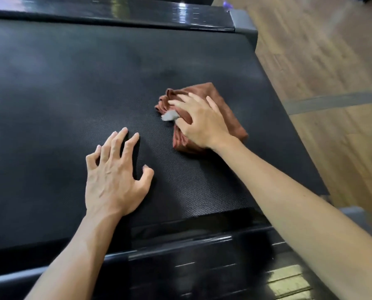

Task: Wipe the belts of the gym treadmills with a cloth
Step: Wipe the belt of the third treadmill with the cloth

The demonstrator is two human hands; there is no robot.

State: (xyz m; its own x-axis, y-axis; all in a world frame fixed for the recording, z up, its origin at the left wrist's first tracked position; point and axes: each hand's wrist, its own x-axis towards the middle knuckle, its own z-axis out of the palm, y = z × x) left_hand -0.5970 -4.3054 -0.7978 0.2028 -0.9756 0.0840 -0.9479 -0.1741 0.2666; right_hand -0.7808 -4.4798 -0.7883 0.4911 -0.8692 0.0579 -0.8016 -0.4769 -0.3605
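Note:
A black textured treadmill belt (76, 87) fills most of the view. On its right part lies a crumpled brown cloth (230, 109) with a small white tag at its left side. My right hand (200, 122) lies on top of the cloth with fingers spread and pressing it to the belt. My left hand (113, 174) rests on the bare belt to the left of the cloth, fingers spread, fingertips touching the surface, holding nothing.
A glossy black side rail (137, 11) runs along the far edge of the belt, and another black rail (180, 256) lies near me. The belt's end cap (245, 29) meets a wooden floor (323, 61) on the right.

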